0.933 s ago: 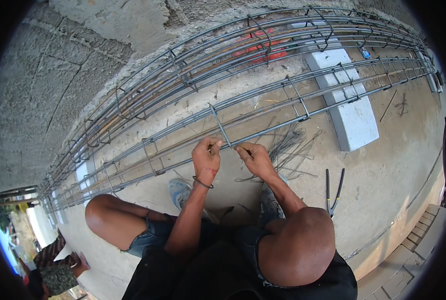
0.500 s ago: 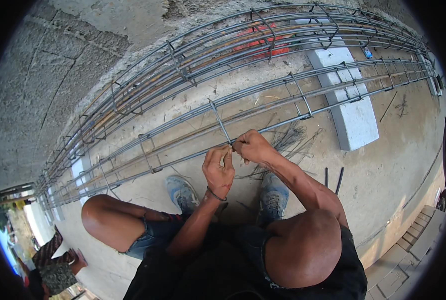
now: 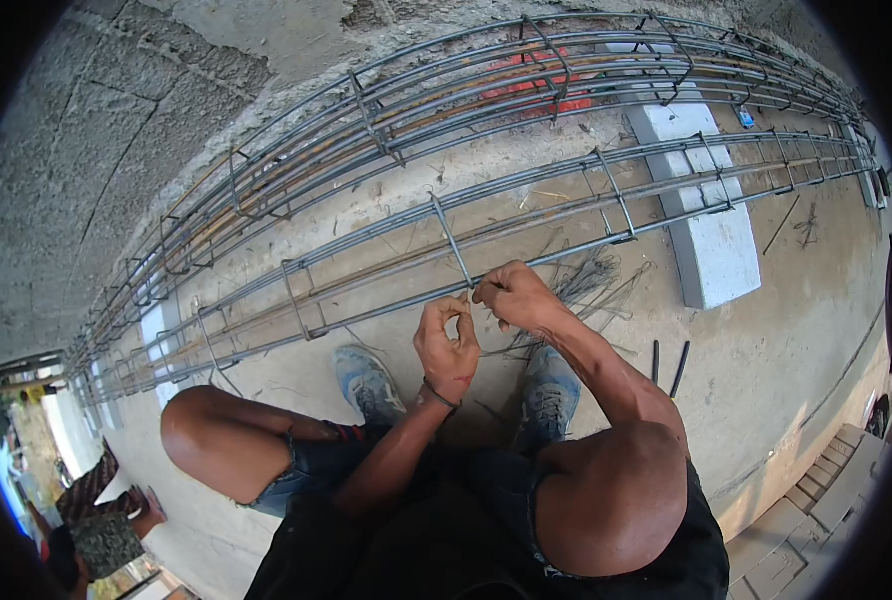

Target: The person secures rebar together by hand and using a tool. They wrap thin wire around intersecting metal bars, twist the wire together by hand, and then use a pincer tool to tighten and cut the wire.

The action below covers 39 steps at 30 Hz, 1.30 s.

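Note:
A long rebar cage [image 3: 366,322] of thin steel bars and square stirrups runs across in front of me, raised off the floor. At the lower corner of one stirrup [image 3: 450,236], both my hands meet against the near bar. My left hand [image 3: 448,342] pinches with thumb and forefinger just below this joint. Close beside it on the right, my right hand [image 3: 516,298] is closed, its fingertips at the joint. Whatever is between the fingertips is too small to make out. Thin loose tie wires [image 3: 594,282] lie in a tangle behind my right hand.
A second rebar cage [image 3: 376,135] lies beyond, near the rough concrete wall. White blocks [image 3: 711,250] support the cages at right and left. A red object [image 3: 541,85] is behind the bars. Two short dark rods [image 3: 680,368] lie right. Another person [image 3: 106,520] is at far left.
Both hands stay at the same stirrup corner, with the fingertips slightly shifted and the left thumb and forefinger more rounded. The whole view has moved a little.

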Available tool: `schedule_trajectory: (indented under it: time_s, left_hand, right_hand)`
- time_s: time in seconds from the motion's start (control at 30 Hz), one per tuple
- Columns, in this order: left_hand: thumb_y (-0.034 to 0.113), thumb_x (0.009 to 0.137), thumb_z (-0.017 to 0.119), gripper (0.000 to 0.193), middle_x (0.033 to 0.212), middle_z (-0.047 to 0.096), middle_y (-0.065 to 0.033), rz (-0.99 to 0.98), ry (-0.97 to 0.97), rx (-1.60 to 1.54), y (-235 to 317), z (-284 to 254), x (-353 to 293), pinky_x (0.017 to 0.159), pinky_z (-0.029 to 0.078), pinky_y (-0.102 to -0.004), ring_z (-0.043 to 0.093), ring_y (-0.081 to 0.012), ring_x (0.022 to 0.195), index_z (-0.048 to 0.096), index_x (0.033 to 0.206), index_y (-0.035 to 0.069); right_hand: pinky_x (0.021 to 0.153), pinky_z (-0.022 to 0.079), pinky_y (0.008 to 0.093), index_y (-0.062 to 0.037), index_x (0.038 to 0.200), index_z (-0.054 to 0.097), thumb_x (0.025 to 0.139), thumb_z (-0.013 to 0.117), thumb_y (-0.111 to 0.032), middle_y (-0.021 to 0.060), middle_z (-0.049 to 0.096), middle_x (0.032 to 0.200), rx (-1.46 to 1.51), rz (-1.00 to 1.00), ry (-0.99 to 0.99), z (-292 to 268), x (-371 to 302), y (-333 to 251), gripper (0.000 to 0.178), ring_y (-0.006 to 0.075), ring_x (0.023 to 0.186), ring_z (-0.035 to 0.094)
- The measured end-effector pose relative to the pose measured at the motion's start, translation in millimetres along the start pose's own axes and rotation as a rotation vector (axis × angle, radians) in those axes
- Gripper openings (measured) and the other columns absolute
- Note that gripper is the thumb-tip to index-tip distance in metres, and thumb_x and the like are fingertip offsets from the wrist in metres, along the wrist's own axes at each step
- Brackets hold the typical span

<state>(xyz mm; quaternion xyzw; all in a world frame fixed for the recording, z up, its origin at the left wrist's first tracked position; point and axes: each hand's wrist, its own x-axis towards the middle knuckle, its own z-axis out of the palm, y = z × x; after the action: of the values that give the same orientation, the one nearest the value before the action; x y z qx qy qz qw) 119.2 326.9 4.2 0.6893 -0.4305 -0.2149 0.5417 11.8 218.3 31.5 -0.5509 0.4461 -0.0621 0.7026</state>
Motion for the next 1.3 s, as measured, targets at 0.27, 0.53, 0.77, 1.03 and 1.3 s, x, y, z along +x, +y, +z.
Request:
schedule_trajectory:
  time_s: [0.27,0.53,0.77,1.03,1.3]
  left_hand:
    - [-0.007,0.081,0.062,0.022,0.089,0.063,-0.008,-0.345,0.085,-0.277,17,3,8,0.077,0.05,-0.0238,0.065,-0.0152,0.086,0.054,0.102,-0.004]
    - [-0.002,0.078,0.07,0.025,0.08,0.065,-0.007,-0.171,-0.023,-0.13,-28,-5,25,0.068,0.05,-0.0215,0.063,-0.0116,0.075,0.06,0.101,-0.003]
    - [-0.004,0.075,0.069,0.015,0.07,0.066,-0.0068,-0.285,0.013,-0.07,-45,-10,67,0.057,0.045,-0.0224,0.06,-0.0086,0.064,0.059,0.084,0.001]
    - [0.006,0.074,0.072,0.017,0.069,0.063,-0.0068,0.008,0.038,0.306,-12,1,48,0.057,0.046,-0.0295,0.06,-0.0199,0.061,0.06,0.086,0.005]
    - [0.015,0.086,0.064,0.015,0.08,0.064,-0.0072,-0.961,0.016,-0.575,-38,-1,-9,0.052,0.042,-0.0222,0.057,-0.0121,0.062,0.063,0.093,0.002]
  right_hand:
    - [0.049,0.05,0.03,0.0113,0.085,0.064,0.082,0.054,-0.013,0.0104,0.055,0.062,-0.056,0.103,-0.067,-8,5,-5,0.027,0.017,0.05,0.056]
    - [0.053,0.05,0.0356,0.0049,0.089,0.064,0.084,0.052,-0.008,0.0134,0.058,0.063,-0.264,-0.108,-0.05,-10,-7,3,0.018,0.0236,0.059,0.06]
    - [0.063,0.045,0.0424,0.0035,0.087,0.062,0.083,0.056,-0.006,0.021,0.058,0.069,-0.437,-0.439,0.078,-5,-5,35,0.012,0.0358,0.064,0.058]
    - [0.068,0.047,0.0431,0.0021,0.071,0.06,0.078,0.056,-0.008,0.0205,0.061,0.069,-0.898,-0.314,0.229,-43,-28,57,0.013,0.0376,0.067,0.059]
    - [0.073,0.047,0.0469,0.0036,0.069,0.059,0.076,0.052,-0.002,0.0225,0.061,0.078,-1.03,-0.351,0.418,-57,-76,-67,0.011,0.0406,0.077,0.059]
